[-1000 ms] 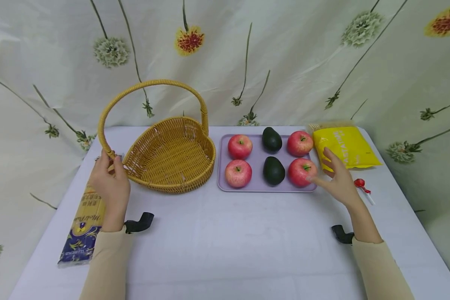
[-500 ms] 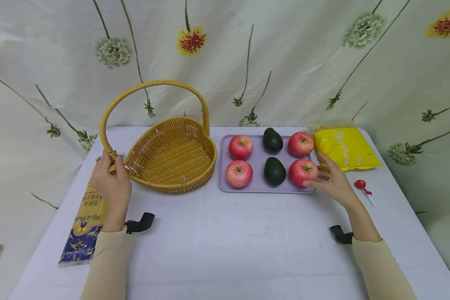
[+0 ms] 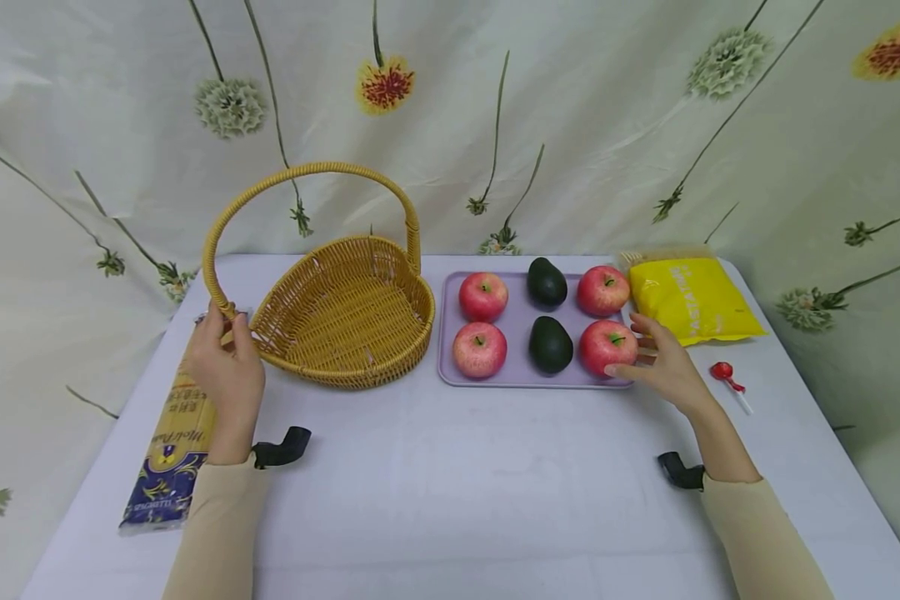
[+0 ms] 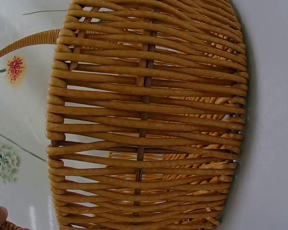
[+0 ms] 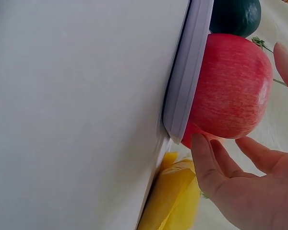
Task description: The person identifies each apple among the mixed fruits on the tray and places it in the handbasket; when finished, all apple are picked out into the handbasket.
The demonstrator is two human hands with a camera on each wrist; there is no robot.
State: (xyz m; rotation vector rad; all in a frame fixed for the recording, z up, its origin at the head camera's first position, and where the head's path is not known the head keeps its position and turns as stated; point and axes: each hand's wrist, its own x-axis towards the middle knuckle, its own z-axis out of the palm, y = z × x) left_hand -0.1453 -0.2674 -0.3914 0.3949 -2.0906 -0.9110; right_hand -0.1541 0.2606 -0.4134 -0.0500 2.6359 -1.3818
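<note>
At the left, my left hand [image 3: 228,362] pinches the lower left end of the handle of a wicker basket [image 3: 337,371]. The left wrist view is filled by the woven side of the basket [image 4: 144,100], with only a fingertip in the corner. My right hand [image 3: 667,367] is around the right side of the front right apple [image 3: 603,346], fingers spread. In the right wrist view, fingertips lie at or against this apple [image 5: 233,86], and the thumb appears apart from it. The apple rests on a lilac tray [image 3: 513,382] with other apples and two avocados [image 3: 550,344].
A yellow pasta bag [image 3: 693,300] lies right of the tray, with a red lollipop [image 3: 722,372] in front of it. A spaghetti packet [image 3: 168,458] lies beneath my left forearm's side. Flowered cloth hangs behind the white table [image 3: 457,483].
My right hand has moved left and closer around the front right apple, its thumb now in front of it. My left hand keeps its hold on the basket handle.
</note>
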